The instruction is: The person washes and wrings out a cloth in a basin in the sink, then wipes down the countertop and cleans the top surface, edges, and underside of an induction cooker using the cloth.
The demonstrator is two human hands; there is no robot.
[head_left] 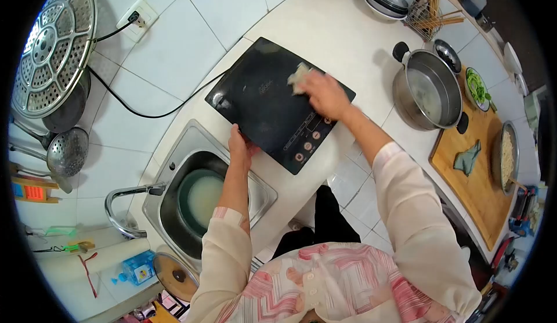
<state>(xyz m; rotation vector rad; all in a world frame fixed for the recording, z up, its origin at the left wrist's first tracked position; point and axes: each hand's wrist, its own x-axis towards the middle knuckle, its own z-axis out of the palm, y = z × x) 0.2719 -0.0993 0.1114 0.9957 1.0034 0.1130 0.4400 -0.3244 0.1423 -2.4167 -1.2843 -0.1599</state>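
Note:
A black induction cooker [255,96] lies at an angle on the pale counter, its cord running left to a wall socket. My right hand [326,95] presses a light, crumpled cloth [299,78] onto the cooker's top, near its far right side. The fingers are bent over the cloth. At the cooker's near left edge, my left hand [239,148] grips the rim, thumb on top; its other fingers are mostly hidden beneath.
Left of me is a sink [168,218] with a basin of cloudy water [204,198] and a faucet [125,207]. On the right stand a steel pot [418,91] and a wooden board [458,189] with a green cloth [467,159]. Bowls [386,1] sit at the back.

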